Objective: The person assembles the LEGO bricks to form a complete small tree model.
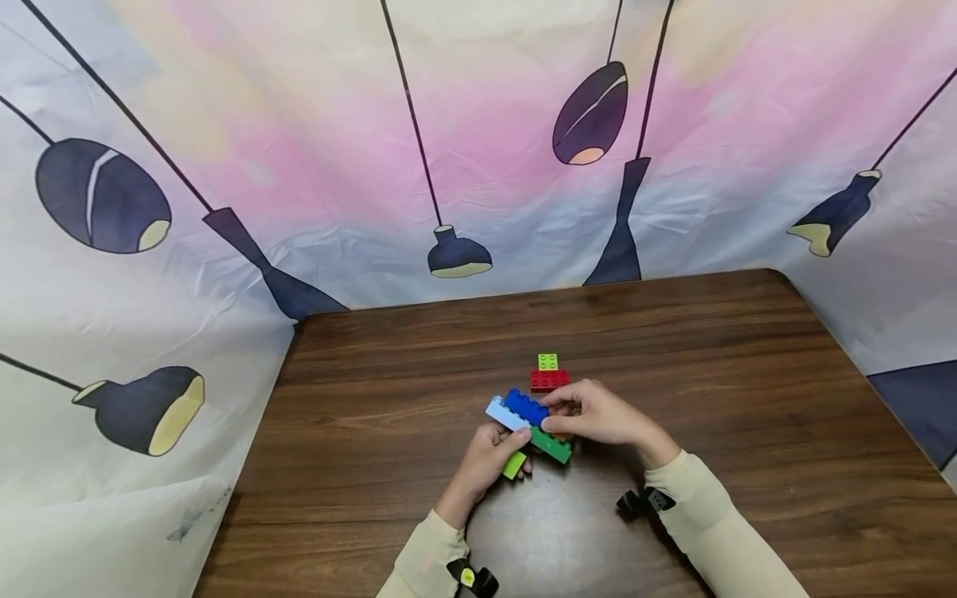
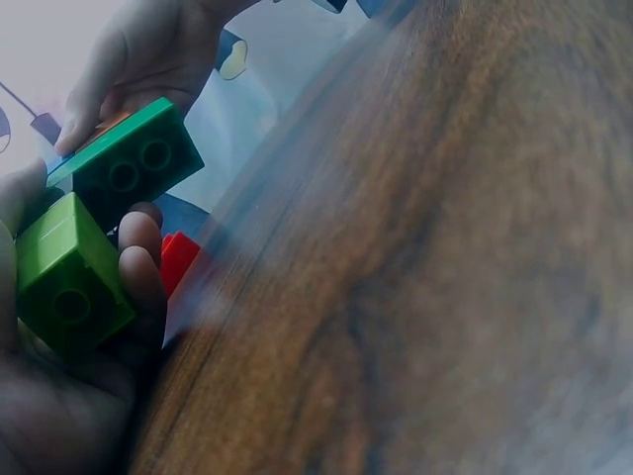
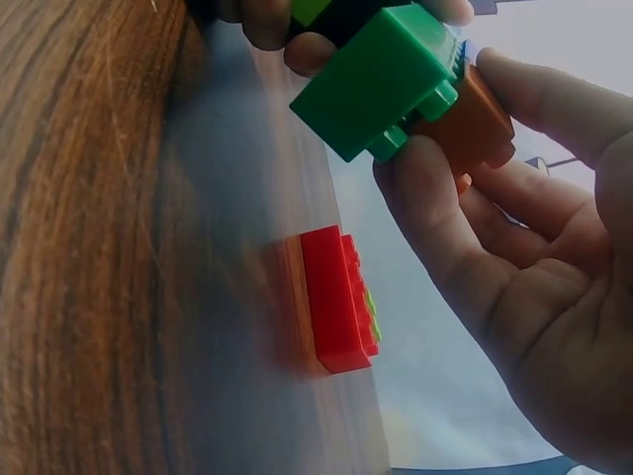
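Red brick (image 1: pixel 549 381), landmark: on your wooden table (image 1: pixel 359 465). Small lime brick (image 1: pixel 548 362): just beyond the red brick. Light blue brick (image 1: pixel 505 413), dark blue brick (image 1: pixel 525 407) and green brick (image 1: pixel 551 445), grouped side by side: on your side of the red brick. Your left hand (image 1: pixel 482 458): nearer you, left of the red brick, gripping that group and a lime block (image 1: pixel 513 465). Your right hand (image 1: pixel 598 413): near and right of the red brick, pinching an orange brick (image 3: pixel 467 121) against the group; whether joined, you cannot tell.
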A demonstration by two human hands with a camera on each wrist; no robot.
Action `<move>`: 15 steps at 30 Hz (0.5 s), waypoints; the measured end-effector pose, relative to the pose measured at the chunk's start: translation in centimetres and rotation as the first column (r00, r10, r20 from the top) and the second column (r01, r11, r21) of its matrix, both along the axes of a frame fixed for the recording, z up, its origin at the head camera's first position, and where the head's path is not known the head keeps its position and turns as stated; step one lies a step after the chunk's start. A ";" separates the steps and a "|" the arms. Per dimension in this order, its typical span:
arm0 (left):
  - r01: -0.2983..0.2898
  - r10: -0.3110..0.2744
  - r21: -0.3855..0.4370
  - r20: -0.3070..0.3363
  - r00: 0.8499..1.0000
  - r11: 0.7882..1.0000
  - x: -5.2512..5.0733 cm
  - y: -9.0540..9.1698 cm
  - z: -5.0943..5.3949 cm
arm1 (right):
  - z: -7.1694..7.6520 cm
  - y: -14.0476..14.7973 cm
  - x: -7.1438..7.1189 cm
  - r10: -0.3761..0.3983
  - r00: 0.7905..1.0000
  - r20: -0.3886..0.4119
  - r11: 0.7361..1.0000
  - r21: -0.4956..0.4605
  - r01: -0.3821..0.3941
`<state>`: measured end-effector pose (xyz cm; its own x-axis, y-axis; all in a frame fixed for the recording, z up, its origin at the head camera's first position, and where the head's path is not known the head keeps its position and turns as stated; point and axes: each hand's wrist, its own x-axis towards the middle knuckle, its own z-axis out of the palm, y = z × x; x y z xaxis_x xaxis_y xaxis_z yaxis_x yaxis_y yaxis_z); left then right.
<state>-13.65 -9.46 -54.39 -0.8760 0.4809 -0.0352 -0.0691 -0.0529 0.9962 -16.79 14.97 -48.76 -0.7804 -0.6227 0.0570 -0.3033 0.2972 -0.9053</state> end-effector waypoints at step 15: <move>0.005 -0.005 0.005 -0.026 1.000 1.000 -0.2 -0.1 -0.2 | -0.5 -0.2 -0.2 0.003 1.000 0.030 1.000 -0.029 -0.003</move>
